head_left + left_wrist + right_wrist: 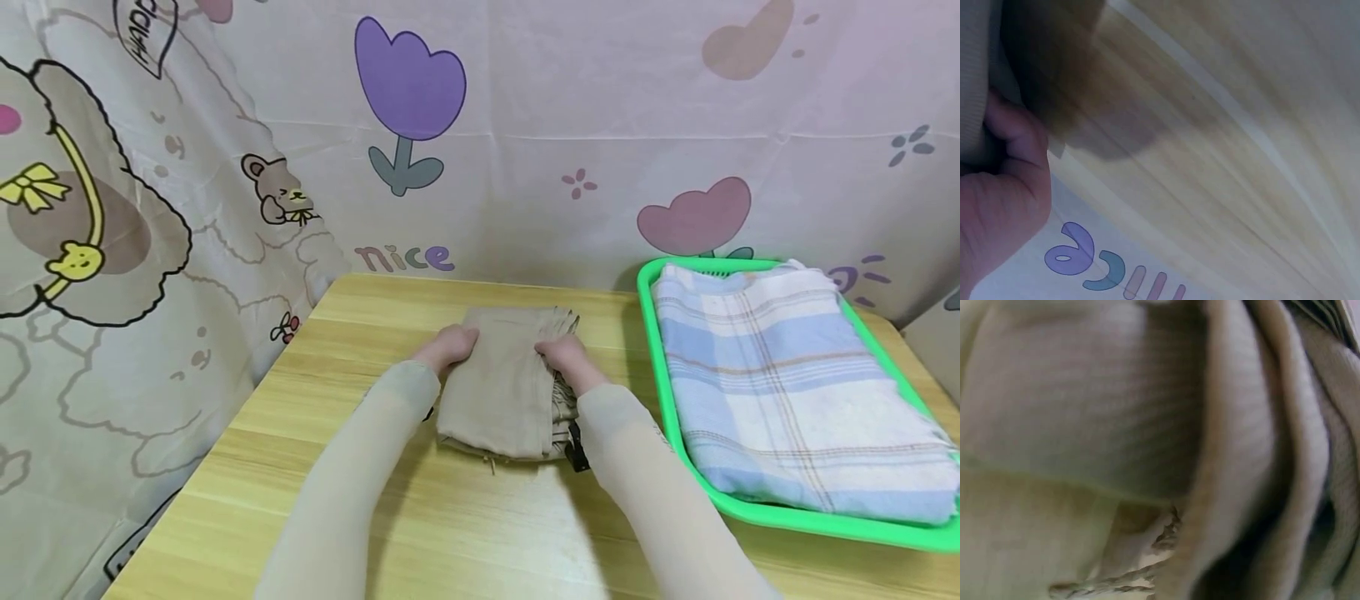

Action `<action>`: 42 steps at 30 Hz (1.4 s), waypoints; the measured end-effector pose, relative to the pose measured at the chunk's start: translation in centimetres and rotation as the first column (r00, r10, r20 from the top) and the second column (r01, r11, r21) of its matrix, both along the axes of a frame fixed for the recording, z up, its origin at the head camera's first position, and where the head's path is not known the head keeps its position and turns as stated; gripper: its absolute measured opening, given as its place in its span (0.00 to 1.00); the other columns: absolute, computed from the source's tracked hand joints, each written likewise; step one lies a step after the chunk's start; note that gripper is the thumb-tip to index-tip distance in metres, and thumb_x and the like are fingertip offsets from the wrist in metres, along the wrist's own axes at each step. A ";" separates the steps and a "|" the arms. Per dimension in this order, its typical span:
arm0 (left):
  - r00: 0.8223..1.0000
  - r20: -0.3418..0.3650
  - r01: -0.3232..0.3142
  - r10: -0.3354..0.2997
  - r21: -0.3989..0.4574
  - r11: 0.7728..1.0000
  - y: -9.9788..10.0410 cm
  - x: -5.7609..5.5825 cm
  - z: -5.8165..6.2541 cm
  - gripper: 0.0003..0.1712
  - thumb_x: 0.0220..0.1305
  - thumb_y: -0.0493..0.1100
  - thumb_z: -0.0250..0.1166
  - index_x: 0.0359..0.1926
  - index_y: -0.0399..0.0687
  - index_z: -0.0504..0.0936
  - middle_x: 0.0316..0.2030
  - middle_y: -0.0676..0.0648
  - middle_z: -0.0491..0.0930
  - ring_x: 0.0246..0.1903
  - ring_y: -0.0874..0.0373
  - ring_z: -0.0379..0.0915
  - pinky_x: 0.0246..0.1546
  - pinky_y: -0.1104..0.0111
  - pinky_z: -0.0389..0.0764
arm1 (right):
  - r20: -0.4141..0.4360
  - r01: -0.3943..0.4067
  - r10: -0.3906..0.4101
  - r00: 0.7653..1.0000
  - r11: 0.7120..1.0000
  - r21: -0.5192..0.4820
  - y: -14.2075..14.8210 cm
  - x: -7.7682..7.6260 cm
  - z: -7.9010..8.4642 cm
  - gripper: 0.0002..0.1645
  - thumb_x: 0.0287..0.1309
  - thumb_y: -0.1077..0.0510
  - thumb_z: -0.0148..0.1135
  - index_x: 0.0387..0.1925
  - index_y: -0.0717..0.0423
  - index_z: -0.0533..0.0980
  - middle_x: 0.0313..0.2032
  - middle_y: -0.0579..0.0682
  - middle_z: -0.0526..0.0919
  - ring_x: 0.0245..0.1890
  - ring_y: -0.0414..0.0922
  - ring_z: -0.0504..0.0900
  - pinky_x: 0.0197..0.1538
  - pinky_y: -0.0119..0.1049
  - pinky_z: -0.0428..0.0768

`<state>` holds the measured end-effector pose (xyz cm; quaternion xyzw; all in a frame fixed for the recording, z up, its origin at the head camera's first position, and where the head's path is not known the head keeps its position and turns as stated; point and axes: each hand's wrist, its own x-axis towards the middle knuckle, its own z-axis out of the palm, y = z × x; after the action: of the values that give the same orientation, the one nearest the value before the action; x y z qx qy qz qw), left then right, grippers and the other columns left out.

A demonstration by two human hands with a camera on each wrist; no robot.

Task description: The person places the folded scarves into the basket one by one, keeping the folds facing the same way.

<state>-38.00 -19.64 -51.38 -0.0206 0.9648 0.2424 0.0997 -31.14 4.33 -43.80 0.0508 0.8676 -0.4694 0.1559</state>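
A folded beige shawl [502, 383] with a fringed edge lies on the wooden table, its layers showing along the right side. My left hand [453, 343] grips its left edge; in the left wrist view the fingers of that hand [1013, 169] curl in at the cloth. On the opposite side, my right hand [564, 357] pinches the upper right edge near the fringe. Close up in the right wrist view, stacked folds of the shawl [1241, 444] and twisted fringe strands fill the picture, and the hand itself is out of sight there.
To the right stands a green plastic basket [663, 383] holding a folded blue and white plaid cloth [780, 392]. A printed curtain [525, 208] hangs along the back and left of the wooden table [300, 417]. A small black item [576, 450] shows beside the right sleeve.
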 end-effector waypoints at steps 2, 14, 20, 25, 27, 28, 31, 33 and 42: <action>1.000 -0.010 0.009 -0.009 -0.030 0.999 -0.2 -0.9 -0.8 0.40 0.70 0.61 0.32 0.58 0.30 0.72 0.58 0.34 0.71 0.55 0.43 0.70 0.57 0.55 0.70 | -0.001 0.000 0.000 1.000 1.000 -0.001 0.1 0.4 0.9 0.35 0.59 0.49 0.56 0.57 0.75 0.65 0.55 0.64 0.72 0.49 0.51 0.72 0.56 0.42 0.73; 0.999 -0.035 0.028 -0.030 -0.053 0.998 -0.2 -2.6 0.3 0.45 0.69 0.66 0.29 0.58 0.33 0.72 0.58 0.36 0.72 0.57 0.44 0.70 0.58 0.59 0.69 | 0.019 -0.020 0.020 1.000 0.999 -0.038 0.6 2.7 6.1 0.34 0.64 0.53 0.50 0.62 0.75 0.58 0.61 0.66 0.65 0.55 0.54 0.68 0.63 0.45 0.67; 0.994 -0.095 0.038 -0.046 -0.084 0.996 0.3 -3.0 1.8 0.46 0.68 0.66 0.28 0.58 0.32 0.71 0.58 0.35 0.72 0.57 0.44 0.69 0.58 0.61 0.69 | 0.008 -0.039 0.039 0.999 0.999 -0.032 1.1 2.3 7.2 0.29 0.64 0.53 0.50 0.57 0.73 0.64 0.57 0.64 0.68 0.51 0.52 0.69 0.62 0.44 0.67; 0.999 -0.046 0.016 -0.017 -0.013 1.000 1.2 -2.0 4.5 0.45 0.68 0.67 0.32 0.60 0.33 0.69 0.59 0.38 0.71 0.54 0.49 0.71 0.57 0.63 0.69 | 0.023 -0.061 0.062 0.998 0.997 -0.036 1.7 2.0 8.4 0.35 0.66 0.53 0.49 0.64 0.74 0.56 0.64 0.66 0.62 0.61 0.56 0.66 0.66 0.45 0.64; 1.000 -0.014 -0.009 0.009 0.010 1.000 1.6 -1.9 5.5 0.43 0.68 0.66 0.30 0.61 0.35 0.69 0.60 0.39 0.71 0.52 0.50 0.71 0.57 0.62 0.70 | 0.029 -0.065 0.066 0.997 0.997 -0.050 2.0 1.8 9.0 0.37 0.66 0.53 0.49 0.66 0.73 0.52 0.65 0.67 0.60 0.63 0.56 0.64 0.67 0.45 0.63; 0.999 -0.028 -0.023 0.024 0.014 1.000 2.0 -1.8 5.8 0.43 0.69 0.65 0.31 0.59 0.34 0.71 0.57 0.38 0.72 0.48 0.50 0.73 0.51 0.62 0.73 | 0.033 -0.066 0.068 0.997 0.996 -0.058 2.2 1.7 9.3 0.38 0.66 0.53 0.48 0.67 0.73 0.50 0.66 0.66 0.59 0.64 0.57 0.63 0.67 0.45 0.62; 0.998 -0.013 -0.056 0.057 0.072 0.996 3.5 0.0 8.7 0.38 0.70 0.60 0.32 0.56 0.34 0.72 0.54 0.37 0.73 0.40 0.52 0.75 0.42 0.66 0.77 | 0.046 -0.085 0.089 0.995 0.993 -0.083 2.8 1.5 10.2 0.40 0.67 0.53 0.47 0.69 0.71 0.44 0.67 0.66 0.56 0.65 0.57 0.62 0.68 0.45 0.61; 0.998 0.013 -0.059 0.058 0.134 0.989 4.8 2.9 12.3 0.34 0.71 0.55 0.33 0.56 0.32 0.71 0.52 0.36 0.73 0.36 0.53 0.74 0.35 0.69 0.76 | 0.042 -0.099 0.102 0.994 0.992 -0.081 3.2 1.3 10.7 0.40 0.67 0.53 0.46 0.69 0.71 0.43 0.67 0.66 0.55 0.65 0.57 0.61 0.68 0.45 0.60; 0.998 0.048 -0.047 0.037 0.224 0.973 8.0 8.3 19.3 0.27 0.73 0.50 0.36 0.53 0.30 0.69 0.37 0.41 0.71 0.27 0.56 0.67 0.24 0.72 0.69 | -0.015 -0.121 0.121 0.993 0.993 0.002 4.9 1.2 12.2 0.41 0.66 0.53 0.48 0.68 0.73 0.44 0.68 0.68 0.52 0.68 0.58 0.57 0.69 0.46 0.58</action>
<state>-29.75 -11.59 -32.07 -0.0350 0.9281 0.3517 0.1174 -29.99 9.23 -31.58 -0.0051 0.8706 -0.4589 0.1774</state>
